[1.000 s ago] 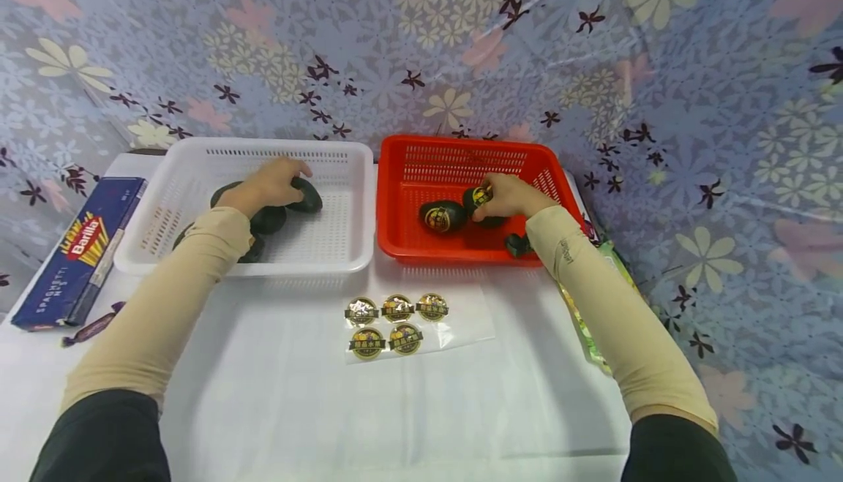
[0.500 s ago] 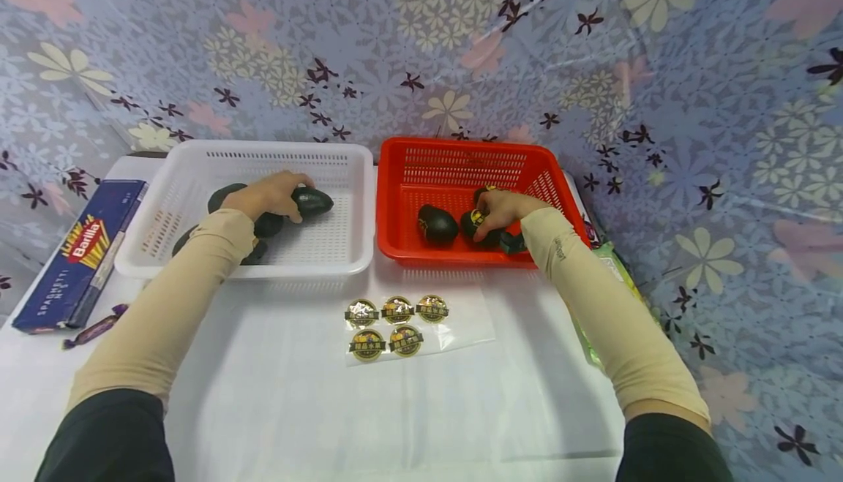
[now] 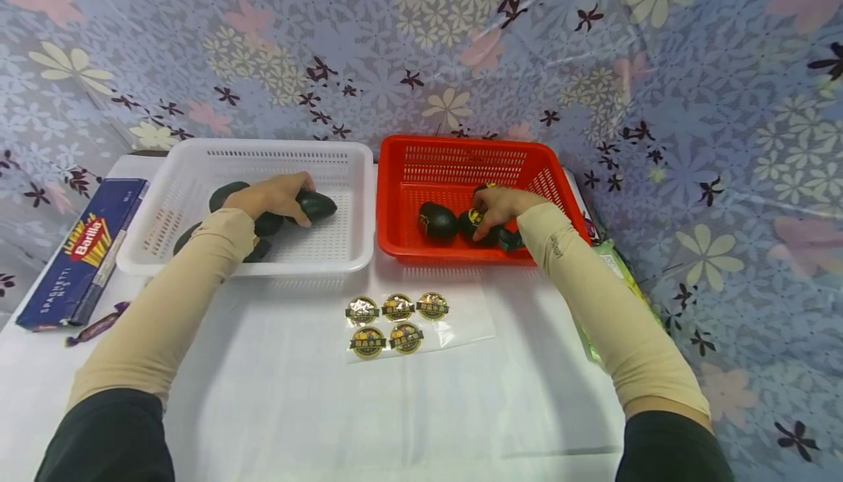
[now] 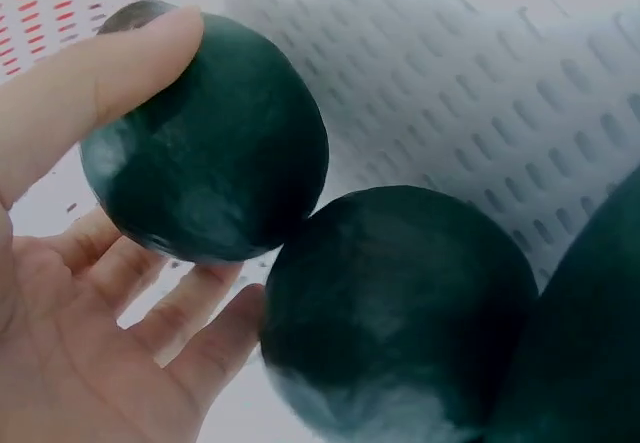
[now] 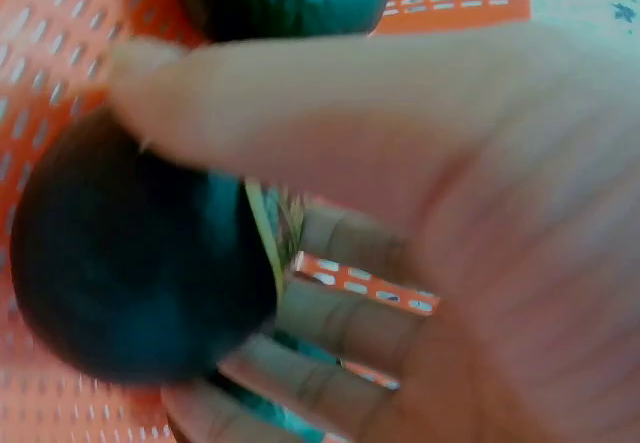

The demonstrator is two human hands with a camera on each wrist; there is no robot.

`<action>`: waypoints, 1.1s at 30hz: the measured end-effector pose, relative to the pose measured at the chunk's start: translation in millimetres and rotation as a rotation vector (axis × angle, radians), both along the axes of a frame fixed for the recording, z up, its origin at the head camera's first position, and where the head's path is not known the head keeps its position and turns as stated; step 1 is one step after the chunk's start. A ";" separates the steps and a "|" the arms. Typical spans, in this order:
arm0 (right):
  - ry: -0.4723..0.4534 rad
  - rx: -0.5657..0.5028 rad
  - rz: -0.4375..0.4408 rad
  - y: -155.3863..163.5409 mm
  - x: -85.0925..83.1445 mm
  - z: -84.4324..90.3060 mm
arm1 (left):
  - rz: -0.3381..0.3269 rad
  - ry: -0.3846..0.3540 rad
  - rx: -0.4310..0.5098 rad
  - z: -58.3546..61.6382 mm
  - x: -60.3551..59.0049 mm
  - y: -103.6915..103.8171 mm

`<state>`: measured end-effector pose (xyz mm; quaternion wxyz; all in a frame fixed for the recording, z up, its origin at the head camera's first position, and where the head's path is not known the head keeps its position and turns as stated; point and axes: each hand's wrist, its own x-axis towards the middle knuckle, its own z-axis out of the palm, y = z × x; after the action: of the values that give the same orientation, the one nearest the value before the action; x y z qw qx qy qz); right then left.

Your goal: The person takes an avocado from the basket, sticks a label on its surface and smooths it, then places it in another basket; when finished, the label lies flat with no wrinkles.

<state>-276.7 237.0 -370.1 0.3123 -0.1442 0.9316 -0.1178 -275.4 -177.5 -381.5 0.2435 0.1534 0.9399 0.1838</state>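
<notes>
My left hand [image 3: 290,197] reaches into the white basket [image 3: 349,248] and grips a dark avocado [image 3: 317,206] between thumb and fingers. In the left wrist view the thumb [image 4: 110,73] lies over that avocado [image 4: 215,153], which touches a second avocado [image 4: 400,308]. My right hand [image 3: 490,211] is in the red basket [image 3: 395,244] and holds an avocado with a gold sticker [image 3: 471,223] low beside another avocado [image 3: 437,221]. The right wrist view shows thumb and fingers wrapped round the stickered avocado [image 5: 130,253].
A clear sheet with several round gold stickers [image 3: 398,319] lies on the white table in front of the baskets. More avocados [image 3: 227,193] sit under my left wrist. A blue Barilla spaghetti box [image 3: 79,251] lies at the left, green packaging [image 3: 615,262] at the right edge.
My left hand has drawn its avocado a little to the right in the white basket. My right hand has lowered the stickered avocado beside the other one in the red basket.
</notes>
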 end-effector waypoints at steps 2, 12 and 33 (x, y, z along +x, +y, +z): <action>-0.002 -0.002 -0.015 -1.0 1.6 2.1 | -0.003 0.008 0.033 3.0 3.0 0.8; 0.118 -0.021 0.023 -9.2 20.9 29.4 | 0.052 0.113 0.220 49.1 40.4 9.1; 0.183 -0.327 0.326 -47.5 152.3 20.1 | -0.426 -0.088 0.474 27.2 153.7 52.9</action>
<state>-124.4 189.5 -349.9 0.2142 -0.3514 0.8889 -0.2013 -121.7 -124.6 -354.3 0.2743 0.3910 0.8063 0.3489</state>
